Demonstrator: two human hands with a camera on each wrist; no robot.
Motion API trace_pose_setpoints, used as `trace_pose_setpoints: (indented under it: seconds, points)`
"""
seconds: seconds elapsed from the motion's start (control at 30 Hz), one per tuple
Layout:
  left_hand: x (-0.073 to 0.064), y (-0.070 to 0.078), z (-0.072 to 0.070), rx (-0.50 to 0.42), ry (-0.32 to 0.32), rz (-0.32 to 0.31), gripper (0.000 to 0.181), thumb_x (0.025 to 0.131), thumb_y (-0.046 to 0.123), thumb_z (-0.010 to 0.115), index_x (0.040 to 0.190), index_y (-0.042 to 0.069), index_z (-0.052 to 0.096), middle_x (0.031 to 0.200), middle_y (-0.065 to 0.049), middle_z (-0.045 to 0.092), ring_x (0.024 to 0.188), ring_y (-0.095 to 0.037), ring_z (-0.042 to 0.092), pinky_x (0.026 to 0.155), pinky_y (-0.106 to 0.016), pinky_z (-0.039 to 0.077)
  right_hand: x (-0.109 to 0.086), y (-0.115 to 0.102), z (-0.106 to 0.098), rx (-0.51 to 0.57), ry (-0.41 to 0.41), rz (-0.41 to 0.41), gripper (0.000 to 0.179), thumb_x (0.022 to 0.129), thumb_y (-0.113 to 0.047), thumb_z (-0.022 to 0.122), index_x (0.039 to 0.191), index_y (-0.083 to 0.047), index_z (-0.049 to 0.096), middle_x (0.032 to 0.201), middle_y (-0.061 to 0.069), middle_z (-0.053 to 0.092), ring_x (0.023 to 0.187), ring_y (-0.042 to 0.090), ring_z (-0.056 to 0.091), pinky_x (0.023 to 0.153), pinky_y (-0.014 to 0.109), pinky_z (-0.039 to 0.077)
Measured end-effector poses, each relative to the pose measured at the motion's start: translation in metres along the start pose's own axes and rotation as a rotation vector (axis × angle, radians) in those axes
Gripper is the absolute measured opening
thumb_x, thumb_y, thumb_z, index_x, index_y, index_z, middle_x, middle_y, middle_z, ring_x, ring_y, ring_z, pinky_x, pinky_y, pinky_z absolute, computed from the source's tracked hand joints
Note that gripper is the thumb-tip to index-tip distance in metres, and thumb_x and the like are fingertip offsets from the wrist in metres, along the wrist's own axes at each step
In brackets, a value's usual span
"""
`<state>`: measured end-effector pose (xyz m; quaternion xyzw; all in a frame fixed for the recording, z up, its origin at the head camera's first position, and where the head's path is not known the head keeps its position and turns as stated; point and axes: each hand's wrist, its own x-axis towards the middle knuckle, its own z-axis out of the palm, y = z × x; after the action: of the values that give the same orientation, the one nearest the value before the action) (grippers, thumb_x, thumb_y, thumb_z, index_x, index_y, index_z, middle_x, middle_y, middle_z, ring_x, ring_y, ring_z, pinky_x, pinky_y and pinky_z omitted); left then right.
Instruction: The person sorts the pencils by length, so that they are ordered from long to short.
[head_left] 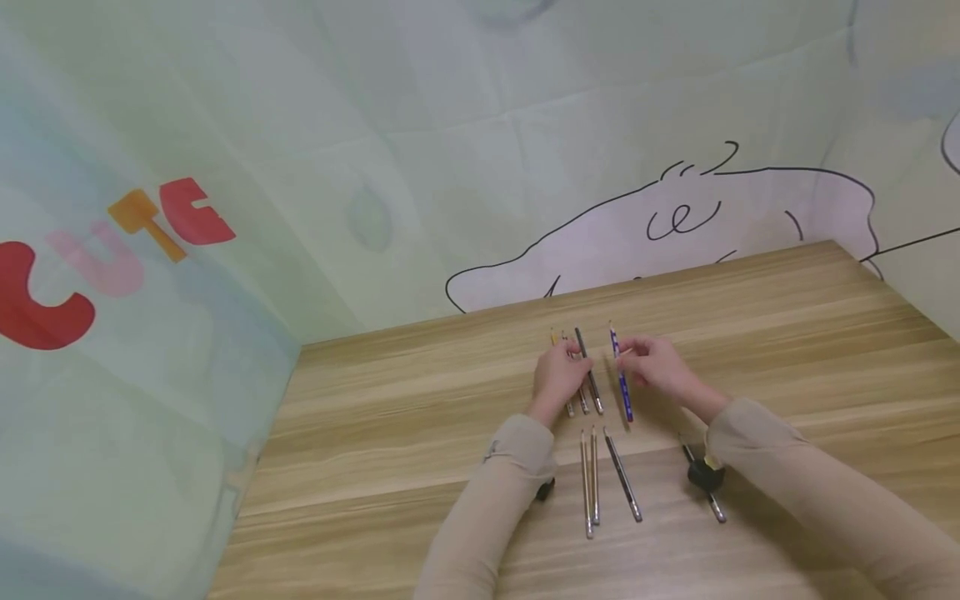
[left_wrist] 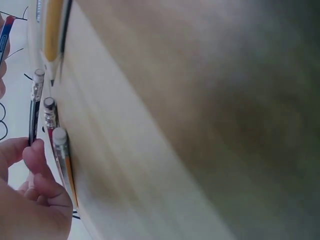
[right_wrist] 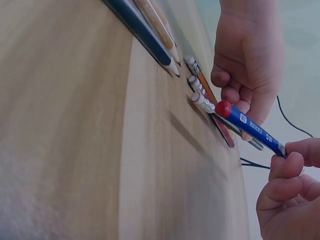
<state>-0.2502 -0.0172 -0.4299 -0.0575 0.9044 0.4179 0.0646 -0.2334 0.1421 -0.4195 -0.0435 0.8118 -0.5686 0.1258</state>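
In the head view, my right hand pinches a blue pencil with a red end between thumb and fingers. The right wrist view shows this blue pencil held above the wood, casting a shadow. My left hand pinches a dark pencil with a white eraser. In the left wrist view, that dark pencil rises from between thumb and finger. Beside it lie a yellow-orange pencil and a red one, both eraser-tipped and partly hidden by the left hand in the head view.
Nearer on the wooden table lie two tan pencils, one beside the other, and a dark pencil. Another pencil passes beneath a black wrist device by the right sleeve. A printed cloth hangs behind.
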Motion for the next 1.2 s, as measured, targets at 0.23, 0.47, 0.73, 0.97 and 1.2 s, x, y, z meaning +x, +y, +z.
trace_pose_setpoints:
  seconds: [0.23,0.47,0.73,0.97,1.2]
  points:
    - [0.0007,0.0007,0.0007,0.054,0.01,0.005,0.026,0.078,0.028,0.063,0.101,0.017,0.06,0.082,0.002,0.06,0.064,-0.011,0.051,0.057,-0.024,0.04,0.0064,0.0025,-0.0017,0.009,0.006,0.029,0.032,0.085,-0.008,0.052,0.113,0.007,0.047,0.071,-0.001,0.05,0.051,0.008,0.043,0.049,0.022,0.04]
    - [0.0013,0.0035,0.0019,0.114,0.012,0.006,0.026,0.078,0.029,0.063,0.101,0.017,0.06,0.089,0.001,0.062,0.067,-0.01,0.052,0.059,-0.024,0.041,0.0063,0.0025,-0.0042,0.001,0.012,0.038,0.032,0.085,-0.007,0.052,0.113,0.008,0.046,0.074,0.0,0.051,0.052,0.006,0.043,0.049,0.02,0.04]
    - [0.0034,0.0056,0.0038,0.167,0.006,-0.011,0.027,0.079,0.03,0.063,0.102,0.017,0.06,0.087,0.001,0.062,0.061,-0.009,0.052,0.055,-0.023,0.041,0.0067,0.0031,-0.0054,-0.01,0.012,0.04,0.032,0.086,-0.009,0.051,0.114,0.006,0.047,0.074,0.0,0.051,0.052,0.007,0.043,0.05,0.021,0.041]
    - [0.0048,0.0065,0.0063,0.19,0.007,-0.017,0.025,0.078,0.029,0.064,0.1,0.017,0.06,0.077,0.004,0.06,0.056,-0.009,0.05,0.053,-0.023,0.04,0.007,0.0042,-0.0065,0.003,0.015,0.032,0.031,0.085,-0.007,0.051,0.113,0.008,0.047,0.073,0.0,0.052,0.052,0.007,0.044,0.049,0.021,0.04]
    - [0.0059,0.0069,0.0078,0.208,0.007,-0.015,0.025,0.078,0.028,0.064,0.101,0.017,0.06,0.079,0.003,0.061,0.055,-0.009,0.051,0.051,-0.022,0.04,0.0083,0.0044,-0.0076,0.005,0.026,0.024,0.03,0.085,-0.006,0.052,0.111,0.008,0.048,0.071,0.0,0.051,0.05,0.008,0.043,0.047,0.021,0.039]
